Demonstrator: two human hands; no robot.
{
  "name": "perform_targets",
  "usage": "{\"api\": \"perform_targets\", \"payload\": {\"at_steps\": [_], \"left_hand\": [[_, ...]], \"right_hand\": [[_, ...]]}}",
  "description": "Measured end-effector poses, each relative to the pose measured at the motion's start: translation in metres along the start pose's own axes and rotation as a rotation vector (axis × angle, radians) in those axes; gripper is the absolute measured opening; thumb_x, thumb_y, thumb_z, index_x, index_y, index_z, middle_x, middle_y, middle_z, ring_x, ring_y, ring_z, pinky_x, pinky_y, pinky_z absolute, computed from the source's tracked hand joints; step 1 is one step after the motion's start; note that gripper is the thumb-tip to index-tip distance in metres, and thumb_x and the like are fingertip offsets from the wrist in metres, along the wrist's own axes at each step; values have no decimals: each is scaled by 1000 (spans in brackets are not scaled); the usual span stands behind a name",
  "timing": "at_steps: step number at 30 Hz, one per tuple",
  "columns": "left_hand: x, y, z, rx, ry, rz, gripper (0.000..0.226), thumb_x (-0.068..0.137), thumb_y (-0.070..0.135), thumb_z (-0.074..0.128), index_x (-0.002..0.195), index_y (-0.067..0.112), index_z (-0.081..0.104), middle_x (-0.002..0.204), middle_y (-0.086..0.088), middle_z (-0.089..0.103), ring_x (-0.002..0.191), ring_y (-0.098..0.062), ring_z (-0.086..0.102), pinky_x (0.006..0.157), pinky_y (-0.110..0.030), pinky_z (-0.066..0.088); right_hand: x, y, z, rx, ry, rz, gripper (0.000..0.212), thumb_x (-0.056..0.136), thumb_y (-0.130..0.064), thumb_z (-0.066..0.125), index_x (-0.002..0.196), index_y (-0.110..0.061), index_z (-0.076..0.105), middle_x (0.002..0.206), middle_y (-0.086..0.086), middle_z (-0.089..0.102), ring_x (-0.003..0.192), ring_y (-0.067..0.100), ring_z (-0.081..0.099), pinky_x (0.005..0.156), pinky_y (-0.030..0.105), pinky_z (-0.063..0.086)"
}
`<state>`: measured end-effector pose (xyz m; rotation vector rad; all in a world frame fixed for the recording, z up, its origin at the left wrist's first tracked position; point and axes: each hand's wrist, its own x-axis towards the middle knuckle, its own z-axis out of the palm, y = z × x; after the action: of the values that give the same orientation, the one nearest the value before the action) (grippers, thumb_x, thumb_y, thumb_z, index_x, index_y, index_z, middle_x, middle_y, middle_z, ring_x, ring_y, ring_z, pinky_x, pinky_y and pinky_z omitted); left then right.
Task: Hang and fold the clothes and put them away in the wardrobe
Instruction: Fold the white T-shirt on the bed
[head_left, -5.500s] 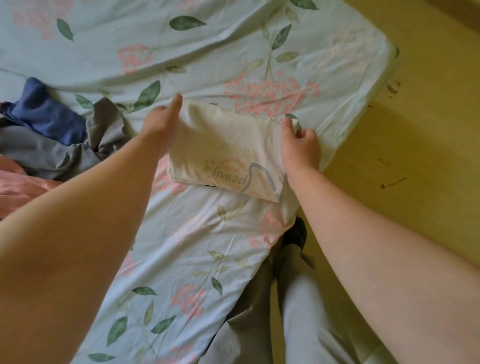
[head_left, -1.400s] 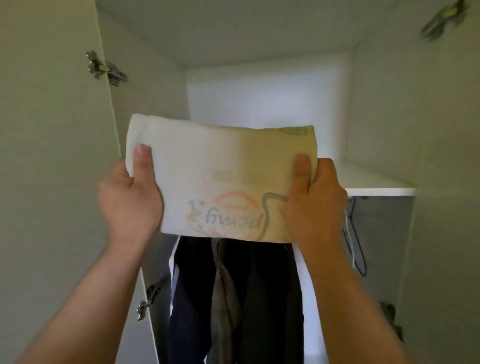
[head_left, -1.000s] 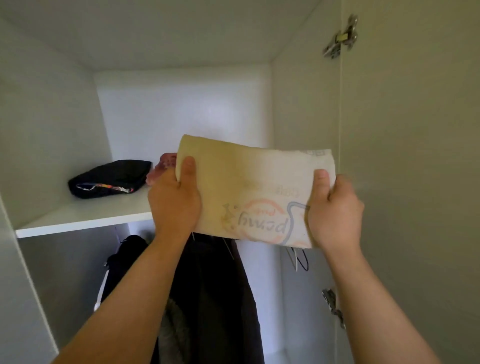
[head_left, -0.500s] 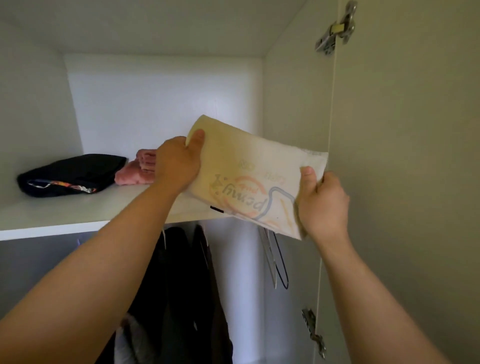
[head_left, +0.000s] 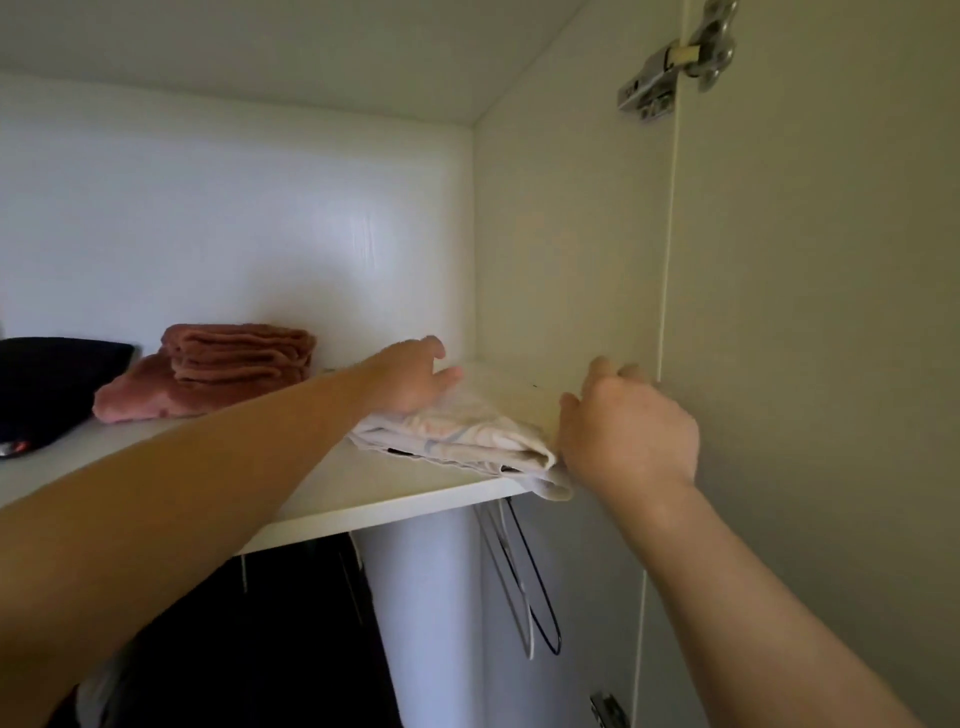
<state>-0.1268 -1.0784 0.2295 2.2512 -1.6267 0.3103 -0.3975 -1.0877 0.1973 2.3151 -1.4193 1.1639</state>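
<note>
Left hand (head_left: 410, 379): fingers loose and spread, palm down on the folded white garment (head_left: 467, 434). It presses the garment flat and doesn't grip it.

Right hand (head_left: 628, 431): at the garment's right end, back of hand to the camera, fingers curled away out of sight. Can't tell if it pinches the fabric or just nudges it.

The garment lies on the shelf (head_left: 363, 491) under the left hand, close to the side wall on the right. Its near right corner droops over the shelf's front lip, just below the right hand.

Judgement: the step is seating the garment on the shelf. To do it well:
- Hold the left palm flat on top.
- Slide the garment back until no corner overhangs.
- Square the fold to the front lip.
- Lift both hands straight off so the layers don't drag open.

The pink folded stack (head_left: 234, 364) sits left of the left hand, so stop short of it.

Hard to make out:
- The right fingertips are hidden.
- The garment's far edge is behind the left hand.
- The dark bundle (head_left: 52, 384), far left, is cut off by the frame.
- Below the hands, the wire hangers (head_left: 519, 582) and dark hanging clothes (head_left: 270, 634) are partly hidden by the shelf and the left forearm.
</note>
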Motion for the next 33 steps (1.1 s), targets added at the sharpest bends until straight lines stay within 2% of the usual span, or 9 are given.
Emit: {"api": "perform_targets", "payload": {"at_steps": [3,6,10,15,18,20,23,26,33], "left_hand": [[0,10,23,-109,-245,100,51,104,58,33,145,31,48,147,2,55,132,-21,51,109,-28,32],[7,1,29,-82,-267,86,52,104,56,34,151,35,42,157,6,44,142,-21,41,112,-27,25],[17,-4,26,-44,-244,-54,49,108,45,33,150,24,46,156,-5,46,141,-28,43,115,-32,30],[15,-11,17,17,-127,-174,52,107,41,33,121,1,64,131,-22,62,120,-35,57,92,-29,43],[-3,-37,9,16,-343,41,85,97,73,26,157,13,29,164,-9,30,149,-25,30,117,-33,26],[-19,-54,-1,73,-475,146,108,78,88,26,163,24,3,170,1,4,156,-18,9,126,-37,8],[-21,-73,0,88,-475,157,90,91,77,32,161,35,-3,170,0,-3,156,-19,8,126,-35,6],[-8,-76,9,95,-388,102,72,103,61,29,162,30,1,170,-6,2,156,-22,12,125,-33,9],[38,-85,24,157,-381,-37,72,103,65,18,162,29,-2,170,-7,1,156,-28,13,125,-43,12]], "right_hand": [[-1,-22,-4,215,-200,-209,34,91,-55,52,107,-28,65,109,2,61,105,27,57,85,39,48],[7,-39,0,118,-507,-282,37,92,-58,44,103,-31,65,103,-3,66,98,24,58,79,38,46],[46,-59,22,-77,-637,-300,25,98,-27,49,113,-17,67,118,7,68,108,31,62,93,41,51],[71,-80,37,-243,-595,-383,34,97,-12,48,128,-14,61,134,10,60,126,30,57,105,44,38],[79,-83,42,-248,-670,-474,32,89,-12,57,119,-15,65,122,10,66,108,31,65,84,33,50],[86,-83,38,-229,-769,-476,37,85,-16,61,122,-15,66,120,7,67,105,30,65,85,33,54],[99,-87,43,-259,-749,-506,37,87,-13,57,123,-9,66,122,11,66,107,32,63,87,36,55],[114,-96,65,-297,-714,-548,29,91,-10,54,119,-7,63,119,13,65,94,29,60,61,29,43],[168,-105,128,-243,-713,-485,34,93,-14,55,127,-12,59,131,9,60,116,31,58,95,35,48]]}}
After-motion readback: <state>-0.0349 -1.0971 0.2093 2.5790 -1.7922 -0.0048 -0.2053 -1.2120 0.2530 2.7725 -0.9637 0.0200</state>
